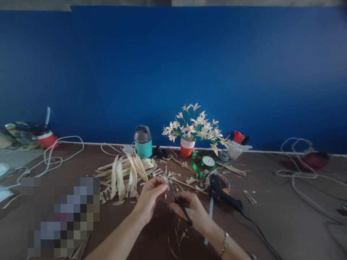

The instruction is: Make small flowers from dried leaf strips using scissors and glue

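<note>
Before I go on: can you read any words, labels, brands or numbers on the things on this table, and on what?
None can be read.
Ribbon spool: its white centre label is too small and blurred.
Red striped cup under the flowers: stripes only, no text visible.
Teal container: no visible label.
Glue gun: no readable marking.
Scissors in the right hand: no marking visible.

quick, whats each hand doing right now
Left hand: closed, pinching a small pale leaf piece at its fingertips.
Right hand: closed on black scissors, blades up by the piece.
</note>
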`<control>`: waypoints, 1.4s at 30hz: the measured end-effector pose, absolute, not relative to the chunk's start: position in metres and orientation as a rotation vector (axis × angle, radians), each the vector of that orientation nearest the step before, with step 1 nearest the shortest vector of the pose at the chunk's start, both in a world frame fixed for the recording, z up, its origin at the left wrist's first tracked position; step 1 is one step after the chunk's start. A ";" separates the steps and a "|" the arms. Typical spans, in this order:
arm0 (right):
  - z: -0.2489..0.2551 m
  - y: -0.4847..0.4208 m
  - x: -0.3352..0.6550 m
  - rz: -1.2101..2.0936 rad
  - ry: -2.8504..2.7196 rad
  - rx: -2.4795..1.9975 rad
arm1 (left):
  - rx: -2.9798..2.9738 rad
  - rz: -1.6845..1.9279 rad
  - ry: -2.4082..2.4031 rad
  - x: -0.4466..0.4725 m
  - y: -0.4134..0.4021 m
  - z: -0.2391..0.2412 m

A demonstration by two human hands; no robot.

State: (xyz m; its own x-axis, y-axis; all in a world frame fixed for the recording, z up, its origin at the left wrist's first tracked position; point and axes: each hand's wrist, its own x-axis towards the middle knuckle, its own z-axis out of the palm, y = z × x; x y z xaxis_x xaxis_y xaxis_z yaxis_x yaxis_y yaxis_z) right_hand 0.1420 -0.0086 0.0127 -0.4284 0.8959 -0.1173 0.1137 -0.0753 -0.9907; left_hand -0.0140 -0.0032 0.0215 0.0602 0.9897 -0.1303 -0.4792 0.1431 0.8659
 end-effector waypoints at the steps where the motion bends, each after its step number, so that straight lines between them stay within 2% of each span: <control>1: 0.013 -0.009 0.142 1.558 -1.568 -1.110 | 0.758 1.283 0.890 -0.014 -0.003 0.021; 28: 0.008 -0.004 0.145 1.431 -1.667 -1.189 | 0.782 1.254 0.906 -0.016 -0.001 0.015; 30: 0.006 0.001 0.149 1.271 -1.689 -1.283 | 0.797 1.265 0.922 -0.017 0.000 0.015; 36: 0.002 0.017 0.169 0.407 -1.995 -1.689 | 1.179 1.225 1.148 -0.018 -0.003 0.024; 42: 0.004 0.019 0.168 0.131 -2.146 -1.779 | 2.042 1.123 1.354 -0.008 -0.011 0.022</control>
State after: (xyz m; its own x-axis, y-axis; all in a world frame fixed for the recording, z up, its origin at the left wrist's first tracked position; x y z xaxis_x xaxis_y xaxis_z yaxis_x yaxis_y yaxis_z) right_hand 0.1676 0.0191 0.0035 -0.1508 0.9667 0.2067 0.9345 0.2076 -0.2892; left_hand -0.0077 -0.0109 0.0215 0.1898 0.9036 0.3841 0.5441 -0.4224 0.7249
